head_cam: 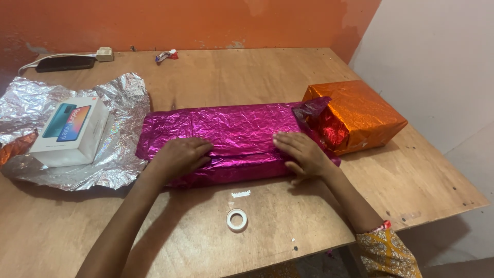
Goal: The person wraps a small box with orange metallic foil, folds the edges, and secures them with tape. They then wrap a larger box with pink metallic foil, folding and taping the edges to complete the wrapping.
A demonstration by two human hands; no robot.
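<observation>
A long parcel in crinkled magenta foil wrap (231, 128) lies across the middle of the wooden table (216, 77). My left hand (180, 157) presses flat on its near left part, fingers together. Flat on the near right part rests my right hand (303, 152), fingers spread over the folded flap. A small roll of clear tape (236, 219) lies on the table just in front of the parcel, with a short strip of tape (241, 194) stuck to the wood above it.
An orange foil-wrapped box (360, 113) touches the parcel's right end. At left a white phone box (72, 131) sits on a silver foil sheet (123, 98). A dark phone (66, 63) and a plug lie at the back left. The table's right edge is near a white wall.
</observation>
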